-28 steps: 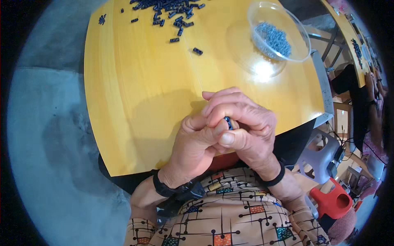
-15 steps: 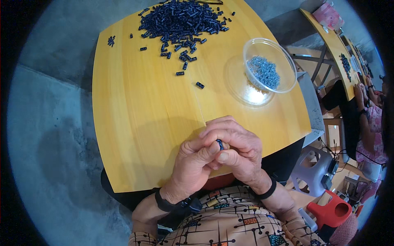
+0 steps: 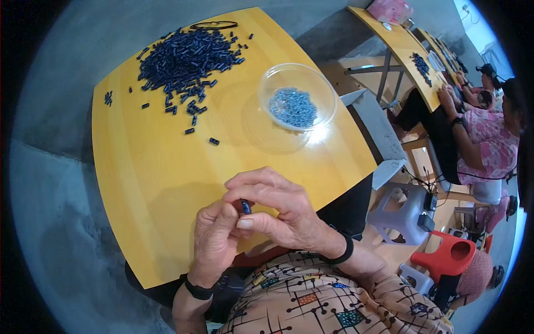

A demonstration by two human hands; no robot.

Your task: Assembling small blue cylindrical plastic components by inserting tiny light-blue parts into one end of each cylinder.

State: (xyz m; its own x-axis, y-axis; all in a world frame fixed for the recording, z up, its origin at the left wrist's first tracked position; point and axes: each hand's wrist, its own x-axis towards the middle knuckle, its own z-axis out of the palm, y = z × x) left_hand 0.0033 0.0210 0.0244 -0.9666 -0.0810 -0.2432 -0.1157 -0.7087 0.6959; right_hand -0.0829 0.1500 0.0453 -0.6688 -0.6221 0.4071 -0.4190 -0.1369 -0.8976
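Close to the table's near edge, my two hands are together around one small dark blue-black plastic piece [image 3: 245, 207]. My left hand [image 3: 216, 239] is closed, its thumb tip against the piece's left side. My right hand [image 3: 278, 207] has its thumb and bent forefinger on the other side, while its upper fingers arch over the top. Fingers cover part of the piece, so its full shape is hidden. Farther off lies a big heap of like dark pieces [image 3: 186, 58], with a few strays [image 3: 213, 141] in front. A clear round plastic tub [image 3: 267, 108] holds many tiny silvery-blue bits [image 3: 293, 108].
The yellow wooden table [image 3: 150, 183] also bears a small dark cluster [image 3: 108, 98] at its left edge and a black loop [image 3: 214, 25] behind the heap. On the right are a grey tray [image 3: 378, 125], a pale stool [image 3: 403, 214], a red stool [image 3: 445, 256] and people at another table [image 3: 397, 42].
My view has swung, so the table sits farther left and lower. Both hands stay together at the dark piece; the right fingers have lifted a little, showing more of it.
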